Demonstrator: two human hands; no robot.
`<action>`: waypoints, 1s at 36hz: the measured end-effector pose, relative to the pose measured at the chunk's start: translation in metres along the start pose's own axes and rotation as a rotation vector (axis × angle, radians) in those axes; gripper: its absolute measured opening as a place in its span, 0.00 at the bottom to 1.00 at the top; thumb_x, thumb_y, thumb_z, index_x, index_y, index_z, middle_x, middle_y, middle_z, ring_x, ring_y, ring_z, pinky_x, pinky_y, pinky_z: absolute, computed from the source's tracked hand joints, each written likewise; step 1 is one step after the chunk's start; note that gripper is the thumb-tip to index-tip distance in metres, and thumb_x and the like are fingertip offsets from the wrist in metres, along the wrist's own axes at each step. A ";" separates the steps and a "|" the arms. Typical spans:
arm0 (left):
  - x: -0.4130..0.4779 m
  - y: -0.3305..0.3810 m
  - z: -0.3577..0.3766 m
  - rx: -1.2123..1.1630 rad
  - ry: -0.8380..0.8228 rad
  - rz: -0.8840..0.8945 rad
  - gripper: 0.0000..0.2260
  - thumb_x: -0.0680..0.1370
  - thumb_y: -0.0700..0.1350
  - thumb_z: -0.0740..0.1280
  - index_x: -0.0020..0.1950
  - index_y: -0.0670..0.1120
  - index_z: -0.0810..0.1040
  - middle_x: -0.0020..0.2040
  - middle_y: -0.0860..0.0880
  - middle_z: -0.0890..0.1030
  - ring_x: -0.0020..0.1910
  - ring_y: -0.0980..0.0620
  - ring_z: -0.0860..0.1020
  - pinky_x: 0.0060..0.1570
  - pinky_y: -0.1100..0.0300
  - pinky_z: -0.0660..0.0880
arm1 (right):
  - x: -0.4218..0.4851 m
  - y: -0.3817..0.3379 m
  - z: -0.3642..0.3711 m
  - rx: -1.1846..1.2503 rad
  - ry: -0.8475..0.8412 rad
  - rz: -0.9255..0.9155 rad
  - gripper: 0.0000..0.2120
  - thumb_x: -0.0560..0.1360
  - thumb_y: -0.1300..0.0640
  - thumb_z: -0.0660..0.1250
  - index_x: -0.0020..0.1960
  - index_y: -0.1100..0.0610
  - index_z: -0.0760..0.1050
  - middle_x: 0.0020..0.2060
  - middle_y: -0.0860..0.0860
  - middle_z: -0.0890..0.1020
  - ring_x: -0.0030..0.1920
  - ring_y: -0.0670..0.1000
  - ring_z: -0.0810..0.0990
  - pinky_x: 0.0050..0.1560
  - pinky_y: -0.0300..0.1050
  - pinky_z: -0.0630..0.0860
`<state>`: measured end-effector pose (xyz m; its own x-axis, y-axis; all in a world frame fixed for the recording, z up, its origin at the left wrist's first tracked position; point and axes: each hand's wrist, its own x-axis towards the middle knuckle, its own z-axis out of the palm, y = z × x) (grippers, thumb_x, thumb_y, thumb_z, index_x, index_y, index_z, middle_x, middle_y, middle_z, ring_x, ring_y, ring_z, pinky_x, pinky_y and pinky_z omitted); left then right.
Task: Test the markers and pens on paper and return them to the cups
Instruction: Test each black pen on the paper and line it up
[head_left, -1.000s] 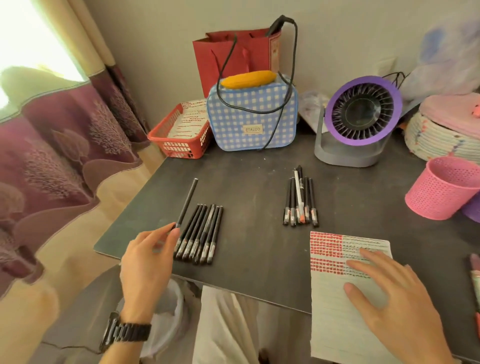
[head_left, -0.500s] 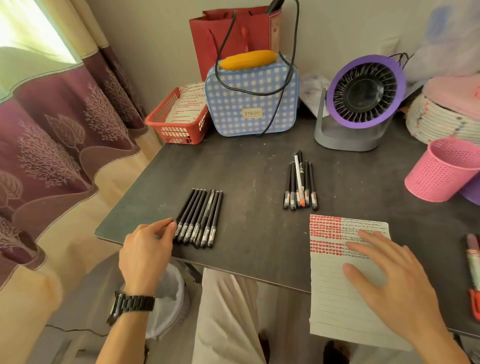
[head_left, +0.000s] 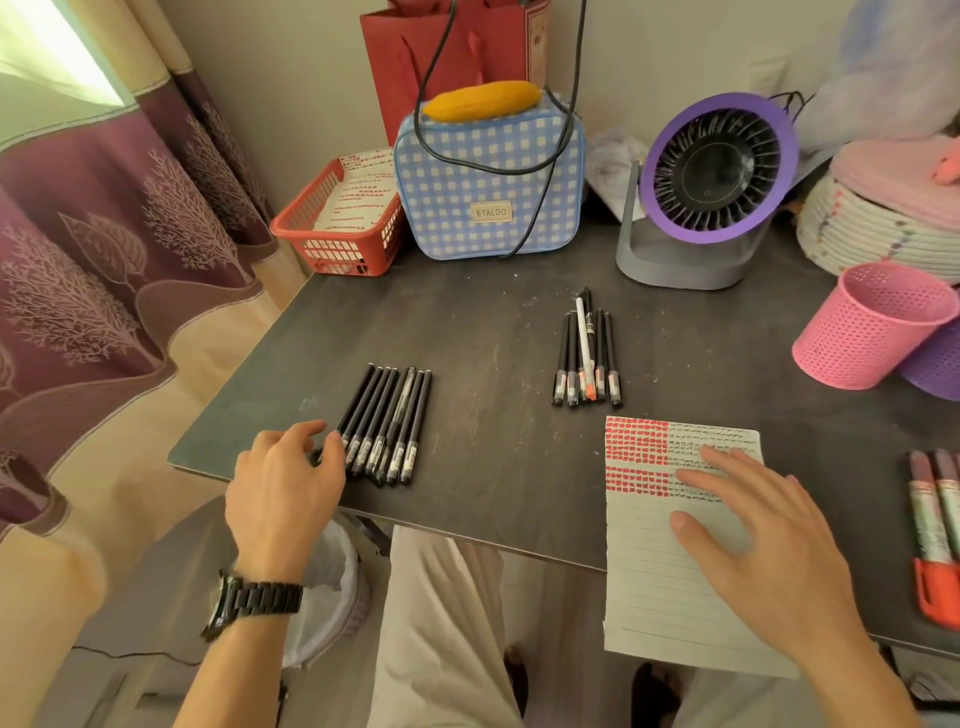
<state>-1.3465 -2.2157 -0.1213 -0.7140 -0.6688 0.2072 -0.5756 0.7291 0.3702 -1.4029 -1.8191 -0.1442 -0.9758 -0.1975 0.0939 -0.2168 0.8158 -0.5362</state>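
Black plastic pens (head_left: 387, 426) lie rowed on the desk (head_left: 493, 338): likely light, stiff, slick; pinch mid-barrel. Left hand (head_left: 285, 483) curls at their caps, grip unclear; right hand (head_left: 763, 545) presses paper (head_left: 654, 597), fingers straight.

Pink cup (head_left: 868, 325), blue-checked bag (head_left: 488, 176)

The dark table (head_left: 493, 338) bears black pens (head_left: 387, 423), a mixed pen bunch (head_left: 584, 358), lined paper (head_left: 670, 587), pink cup (head_left: 862, 327), fan (head_left: 711, 187), checked bag (head_left: 488, 182), basket (head_left: 332, 244).

A home room, probably a bedroom or study corner. A dark desk (head_left: 493, 322) sits beside a patterned curtain (head_left: 104, 270), holding a small fan (head_left: 711, 187), checked bag (head_left: 488, 176) and woven basket (head_left: 872, 228).
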 end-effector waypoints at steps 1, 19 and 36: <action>-0.001 0.005 0.000 0.018 0.000 0.012 0.17 0.81 0.57 0.63 0.66 0.52 0.80 0.58 0.46 0.79 0.57 0.41 0.76 0.50 0.45 0.78 | 0.000 0.000 0.001 -0.007 0.000 0.003 0.18 0.74 0.45 0.71 0.64 0.44 0.80 0.72 0.43 0.74 0.76 0.48 0.67 0.79 0.59 0.55; -0.017 0.172 0.083 -0.089 -0.313 0.659 0.25 0.83 0.57 0.59 0.79 0.58 0.59 0.75 0.56 0.66 0.70 0.54 0.68 0.64 0.57 0.71 | 0.001 0.004 0.006 0.021 0.034 -0.009 0.16 0.74 0.39 0.71 0.62 0.36 0.79 0.69 0.30 0.66 0.74 0.38 0.62 0.79 0.47 0.50; -0.006 0.140 0.082 -0.127 -0.121 0.483 0.10 0.79 0.48 0.69 0.58 0.46 0.79 0.51 0.45 0.79 0.51 0.42 0.76 0.49 0.54 0.70 | -0.001 0.002 0.008 0.039 0.042 0.011 0.23 0.76 0.36 0.55 0.65 0.39 0.78 0.72 0.32 0.68 0.76 0.36 0.58 0.81 0.45 0.46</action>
<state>-1.4558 -2.0979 -0.1452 -0.9318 -0.2327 0.2785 -0.1209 0.9226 0.3664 -1.4023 -1.8216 -0.1524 -0.9786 -0.1652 0.1228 -0.2058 0.7955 -0.5699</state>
